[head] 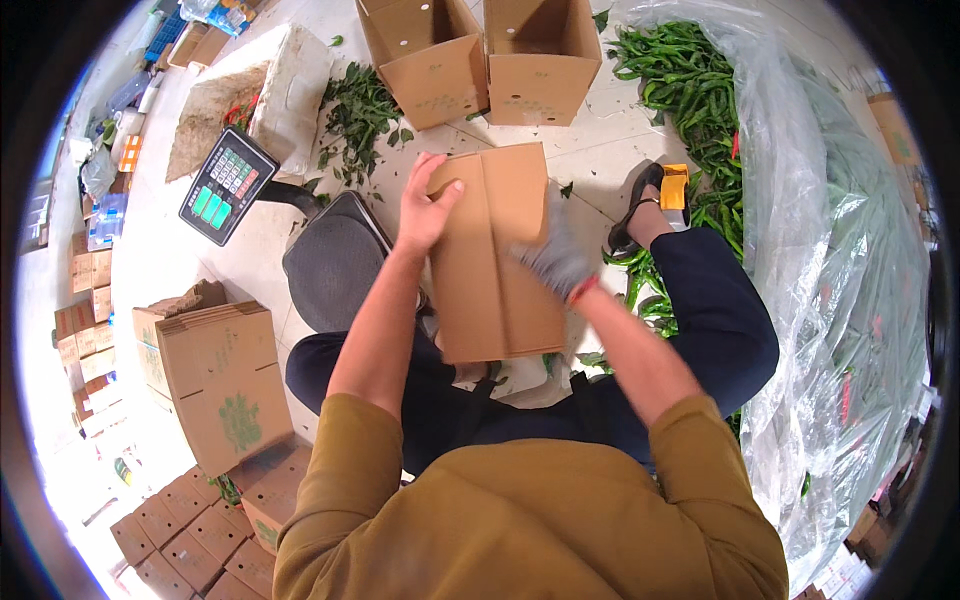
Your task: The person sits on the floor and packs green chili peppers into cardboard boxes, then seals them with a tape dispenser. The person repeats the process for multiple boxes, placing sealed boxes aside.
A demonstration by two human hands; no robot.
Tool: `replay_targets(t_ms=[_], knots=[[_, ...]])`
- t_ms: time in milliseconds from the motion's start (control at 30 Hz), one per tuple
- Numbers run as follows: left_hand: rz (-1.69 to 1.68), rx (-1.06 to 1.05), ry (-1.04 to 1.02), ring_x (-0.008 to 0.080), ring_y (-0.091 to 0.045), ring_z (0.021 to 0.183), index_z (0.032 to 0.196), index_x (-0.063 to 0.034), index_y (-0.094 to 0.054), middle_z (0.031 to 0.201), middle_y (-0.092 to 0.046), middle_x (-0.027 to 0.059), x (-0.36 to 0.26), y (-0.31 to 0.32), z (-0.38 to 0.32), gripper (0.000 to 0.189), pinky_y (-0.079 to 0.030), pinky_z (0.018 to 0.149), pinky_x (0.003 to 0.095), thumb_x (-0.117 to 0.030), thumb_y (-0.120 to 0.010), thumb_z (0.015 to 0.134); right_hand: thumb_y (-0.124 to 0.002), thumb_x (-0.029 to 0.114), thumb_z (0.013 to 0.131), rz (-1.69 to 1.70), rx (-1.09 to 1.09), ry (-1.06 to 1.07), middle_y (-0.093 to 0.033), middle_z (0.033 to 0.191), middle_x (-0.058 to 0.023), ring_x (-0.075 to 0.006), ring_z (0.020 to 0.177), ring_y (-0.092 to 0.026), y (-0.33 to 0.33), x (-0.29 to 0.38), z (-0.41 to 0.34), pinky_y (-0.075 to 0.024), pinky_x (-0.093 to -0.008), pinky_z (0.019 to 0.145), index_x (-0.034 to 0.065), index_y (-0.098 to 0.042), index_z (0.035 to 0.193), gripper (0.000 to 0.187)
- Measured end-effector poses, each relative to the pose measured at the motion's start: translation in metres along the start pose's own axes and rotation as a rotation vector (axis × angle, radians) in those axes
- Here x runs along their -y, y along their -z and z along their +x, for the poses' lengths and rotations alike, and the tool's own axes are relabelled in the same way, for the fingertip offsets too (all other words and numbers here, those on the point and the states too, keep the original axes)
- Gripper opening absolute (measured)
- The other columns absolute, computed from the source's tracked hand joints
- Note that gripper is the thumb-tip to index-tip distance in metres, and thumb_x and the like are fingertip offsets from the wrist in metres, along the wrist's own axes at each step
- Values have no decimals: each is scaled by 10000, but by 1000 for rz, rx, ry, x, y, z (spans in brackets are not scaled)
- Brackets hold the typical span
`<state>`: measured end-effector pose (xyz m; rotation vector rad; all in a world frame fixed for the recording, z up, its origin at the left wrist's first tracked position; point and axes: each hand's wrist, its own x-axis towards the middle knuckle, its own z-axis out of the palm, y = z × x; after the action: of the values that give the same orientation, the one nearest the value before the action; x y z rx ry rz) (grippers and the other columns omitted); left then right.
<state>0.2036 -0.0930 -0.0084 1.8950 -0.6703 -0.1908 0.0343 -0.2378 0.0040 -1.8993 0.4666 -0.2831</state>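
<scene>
A cardboard box point(495, 255) with its flaps folded together stands between the person's knees. My left hand point(430, 201), bare, rests on its upper left edge, thumb lying over the top and fingers at the far side. My right hand point(556, 251), in a grey glove and blurred by motion, is at the box's right side, its fingertips over the top near the seam; whether it grips the box is not plain. Left of the box is a digital platform scale point(337, 262) with its keypad display point(229, 186) on an arm. Green chili peppers point(697, 90) are heaped at the right.
Two open cardboard boxes point(431, 86) point(536, 90) stand ahead. A foam box point(289, 97) and loose leaves point(360, 120) lie upper left. Flattened cartons point(225, 375) are stacked left, closed boxes point(195, 532) lower left. Clear plastic sheeting point(825, 300) covers the right side.
</scene>
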Motion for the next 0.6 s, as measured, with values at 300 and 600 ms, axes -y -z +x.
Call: replay_targets(t_ms=[300,600], knots=[[809,-92,-42,339,-505,1039,1158,-52,-540,1106,-557,137,-28,-7,-55,475,-393,912,425,-358,-625,804,-682,421,777,-415,385,166,-280,1468,-198,-297,1367,-271,16,-33,82,-228,-334,1119,39,-236,1441,886],[798,26,-134,280,-558,985,1237,-125,-509,1035,-599,100,-28,-8,-36,428,-437,794,444,-308,-529,850,-583,215,877,755,-728,-351,-451,1326,-152,-264,1159,-492,17,6,-113,-419,-420,979,81,-283,1407,623]])
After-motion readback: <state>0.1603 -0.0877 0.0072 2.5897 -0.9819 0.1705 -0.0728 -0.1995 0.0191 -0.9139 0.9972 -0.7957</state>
